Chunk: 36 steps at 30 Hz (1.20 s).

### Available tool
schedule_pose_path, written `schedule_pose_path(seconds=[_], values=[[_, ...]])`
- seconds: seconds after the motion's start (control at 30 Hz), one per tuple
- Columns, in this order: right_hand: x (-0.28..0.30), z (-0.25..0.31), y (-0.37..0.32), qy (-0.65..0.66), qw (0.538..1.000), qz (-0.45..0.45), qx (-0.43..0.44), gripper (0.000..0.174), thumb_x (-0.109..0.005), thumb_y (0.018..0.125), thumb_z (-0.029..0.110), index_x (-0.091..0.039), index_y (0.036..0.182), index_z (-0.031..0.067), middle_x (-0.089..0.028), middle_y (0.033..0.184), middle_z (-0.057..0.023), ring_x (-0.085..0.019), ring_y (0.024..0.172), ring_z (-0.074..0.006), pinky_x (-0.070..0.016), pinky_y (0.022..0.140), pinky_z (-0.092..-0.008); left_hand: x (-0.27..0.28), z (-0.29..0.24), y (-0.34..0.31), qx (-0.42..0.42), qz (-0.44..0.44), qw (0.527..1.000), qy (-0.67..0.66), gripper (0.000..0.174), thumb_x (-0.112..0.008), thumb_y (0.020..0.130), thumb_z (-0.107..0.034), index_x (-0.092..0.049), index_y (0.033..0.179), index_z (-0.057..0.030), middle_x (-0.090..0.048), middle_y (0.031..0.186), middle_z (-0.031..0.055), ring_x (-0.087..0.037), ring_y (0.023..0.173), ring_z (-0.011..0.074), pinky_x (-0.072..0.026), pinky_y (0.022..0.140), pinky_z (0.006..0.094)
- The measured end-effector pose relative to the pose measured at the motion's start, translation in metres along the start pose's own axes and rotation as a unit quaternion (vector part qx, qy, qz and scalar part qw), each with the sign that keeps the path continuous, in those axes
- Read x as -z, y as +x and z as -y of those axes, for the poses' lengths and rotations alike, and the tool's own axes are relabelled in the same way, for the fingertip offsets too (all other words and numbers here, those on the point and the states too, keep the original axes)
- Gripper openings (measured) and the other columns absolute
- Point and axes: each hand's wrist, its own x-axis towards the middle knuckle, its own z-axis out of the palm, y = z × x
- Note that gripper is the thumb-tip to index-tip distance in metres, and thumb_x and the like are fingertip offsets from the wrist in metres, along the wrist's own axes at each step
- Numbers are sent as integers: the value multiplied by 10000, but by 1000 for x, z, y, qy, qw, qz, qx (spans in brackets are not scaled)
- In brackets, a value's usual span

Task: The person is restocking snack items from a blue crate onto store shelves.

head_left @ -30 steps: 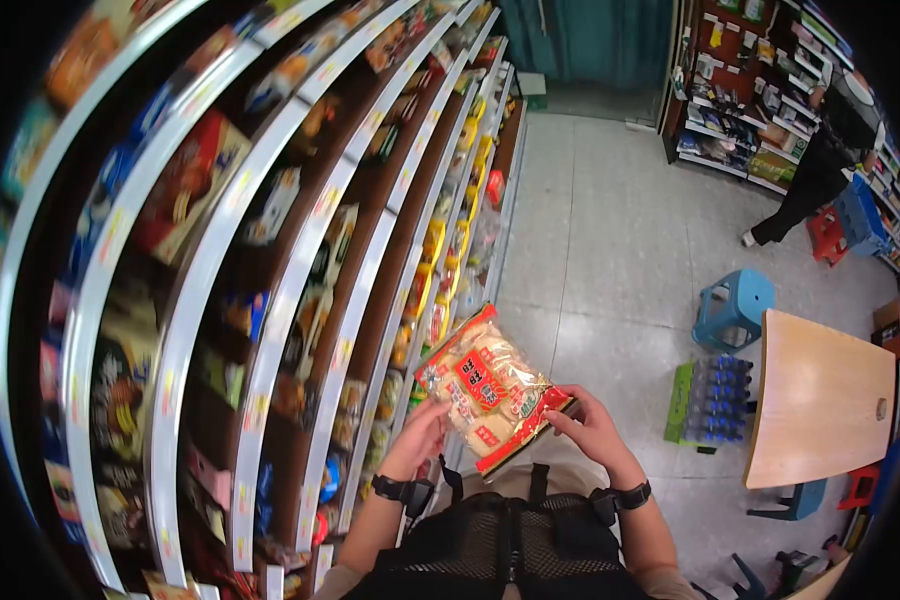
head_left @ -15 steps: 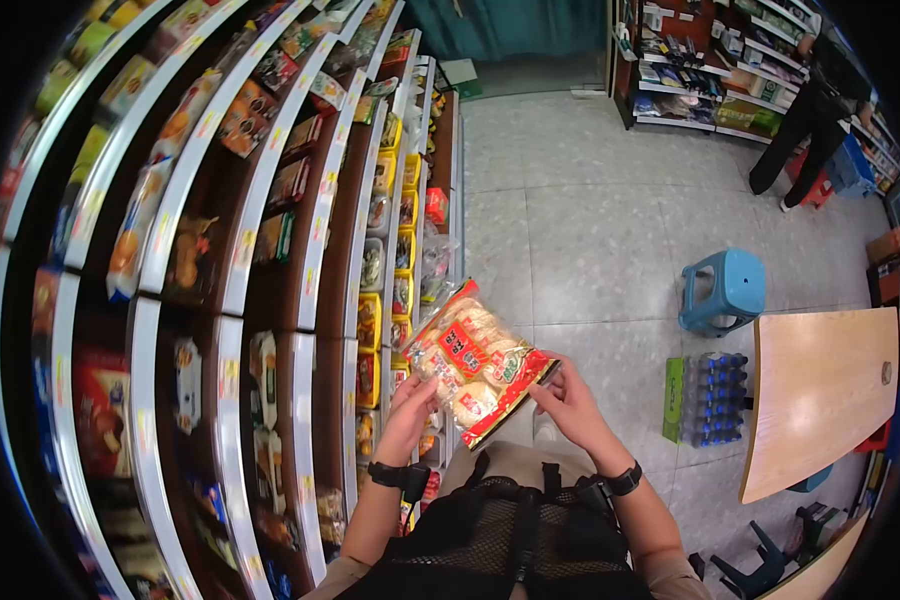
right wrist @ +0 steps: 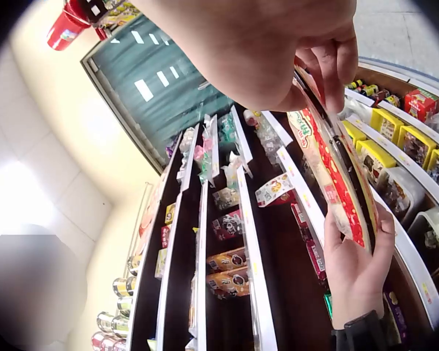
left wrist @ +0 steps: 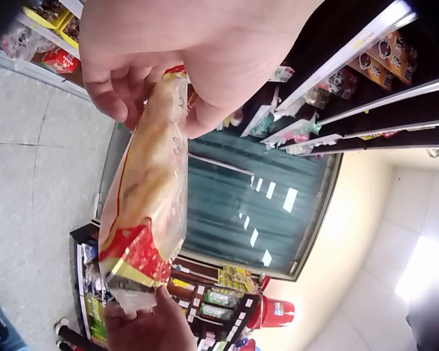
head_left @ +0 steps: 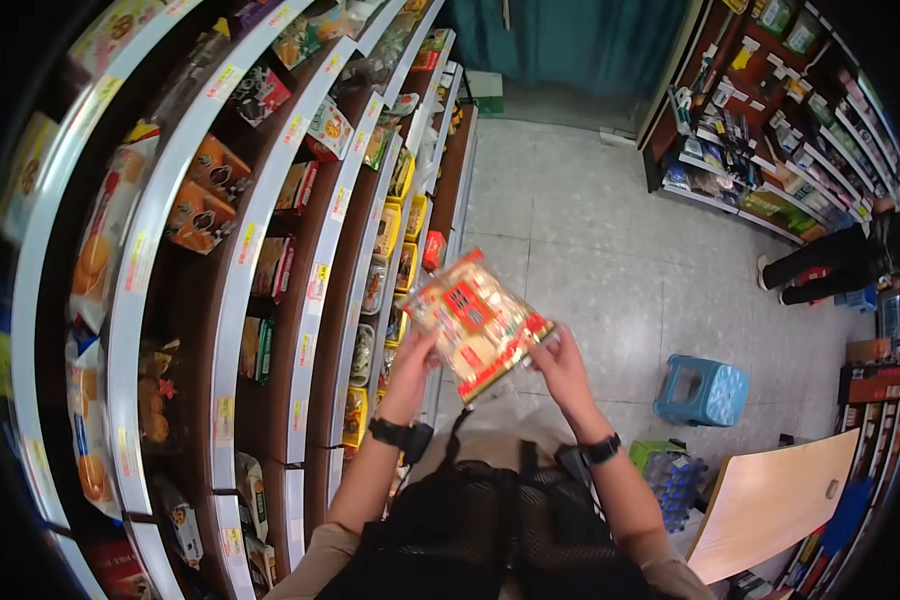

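A clear snack bag of pale rice crackers [head_left: 475,325], printed in red and gold, is held in front of the person's body in the head view. The left hand [head_left: 410,375] pinches its left edge between thumb and fingers. At the opposite edge, the right hand [head_left: 562,370] grips a corner. Seen edge-on in the left wrist view, the bag [left wrist: 157,175] runs from the left hand [left wrist: 183,58] down to the right hand [left wrist: 150,329]. The right wrist view shows its red, dotted border [right wrist: 344,194] between both hands.
Stocked shelves [head_left: 260,240] rise close on the left, with yellow bins [head_left: 388,228] low down. A blue stool [head_left: 702,390], a wooden table [head_left: 770,505] and packed bottles [head_left: 677,485] stand to the right. Another person [head_left: 830,265] is near the far right shelves [head_left: 770,140].
The view has swung, and the bag sits a little higher in it. Both hands keep hold of the bag. The other person appears farther right, and the table lower.
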Motion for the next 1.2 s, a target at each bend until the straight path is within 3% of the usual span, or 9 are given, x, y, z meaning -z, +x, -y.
schedule_pose_path(seconds=[0.23,0.47,0.63,0.77,0.8,0.87,1.03,1.1,1.2], values=[[-49,-7,183,19,997,74,-12,407,-544,933,20,-377,1304,29,-646,1084,-102,-612,909,-127,-499,741,-272,19,-42,107,-54,-92,994,12,505,-642,899,-135,-402,1343,-120,-538,1300,40,-532,1102,119,-443,837,286],[-118,-58,354,64,988,139,20,422,-461,922,-73,-382,1315,57,-634,1105,-115,-607,1013,-149,-488,861,-281,35,-67,210,-18,-177,979,104,787,-662,898,-82,-141,1476,-194,-502,1315,48,-529,1142,177,-451,905,374],[-172,-56,441,-20,975,213,-57,439,-477,921,-42,-411,1329,105,-591,843,-37,-562,714,-92,-483,609,-264,70,-79,282,-106,-327,929,139,894,-657,893,-40,-25,1513,-162,-466,1383,89,-535,1153,206,-471,931,389],[-224,-63,500,38,968,246,-27,380,-533,910,19,-502,1272,127,-558,770,-42,-520,621,-116,-449,551,-282,100,-97,323,-140,-416,882,174,434,-621,933,-88,-480,1320,46,-586,1260,114,-566,1085,193,-428,975,330],[-233,-58,506,-70,970,231,12,347,-552,890,46,-535,1228,123,-570,780,-92,-553,670,-212,-459,608,-327,100,-107,323,-132,-441,859,222,391,-610,949,-134,-520,1291,33,-606,1227,113,-568,1069,216,-427,972,349],[-243,-46,529,-178,955,221,88,291,-586,862,93,-595,1151,120,-609,808,-180,-599,749,-370,-480,671,-412,107,-110,333,-106,-508,823,231,356,-606,953,-148,-561,1257,33,-592,1259,116,-565,1089,219,-426,974,342],[-266,-6,569,-193,924,331,11,209,-621,836,102,-608,1041,61,-639,722,-195,-652,696,-353,-507,629,-439,126,-120,347,-146,-541,761,326,296,-561,968,-186,-625,1171,19,-641,1172,119,-584,1052,269,-431,947,386],[-281,-13,577,-225,908,346,69,201,-623,806,86,-593,998,34,-647,803,-216,-639,770,-403,-506,672,-476,93,-151,347,38,-560,688,461,300,-539,974,-226,-644,1108,21,-658,1110,180,-600,1011,323,-444,910,417],[-293,-21,585,-275,870,394,111,205,-606,789,65,-570,980,-2,-626,914,-248,-603,844,-445,-493,714,-508,201,-59,341,-56,-597,634,489,323,-545,962,-265,-645,1065,25,-661,1068,212,-617,976,366,-451,883,455]])
